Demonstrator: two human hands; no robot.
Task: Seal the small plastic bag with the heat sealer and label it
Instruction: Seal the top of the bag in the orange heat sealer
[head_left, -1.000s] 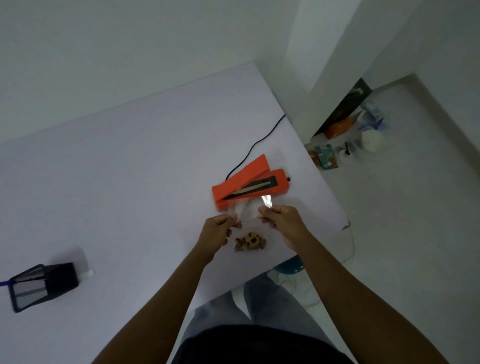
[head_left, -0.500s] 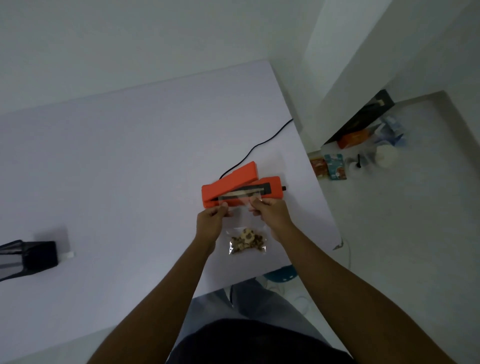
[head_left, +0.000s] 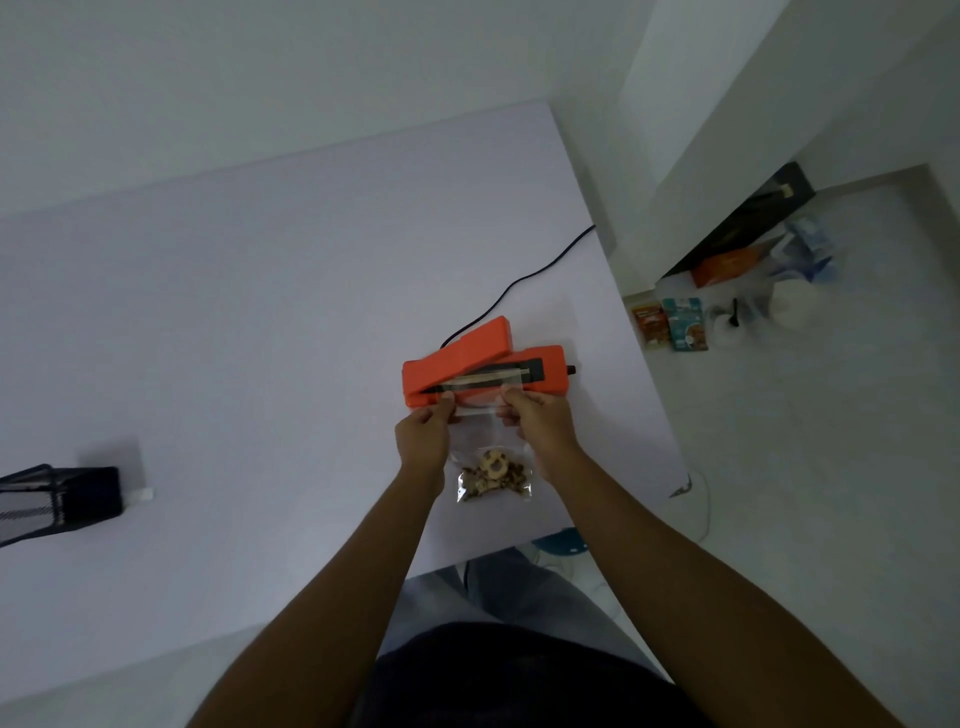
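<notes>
On white table (head_left: 260, 312), both hands pinching bag at sealer.
I see left hand (head_left: 423, 439) and right hand (head_left: 537, 426) each nipping a top corner of the small plastic bag (head_left: 491, 457), fingers closed on film; its mouth lies across the open orange heat sealer (head_left: 483, 364) strip, snacks at the bottom.

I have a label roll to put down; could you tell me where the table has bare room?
The table lies bare between the black mesh holder and the orange heat sealer. It is crowded near the right edge, around the sealer, bag and cord.
</notes>
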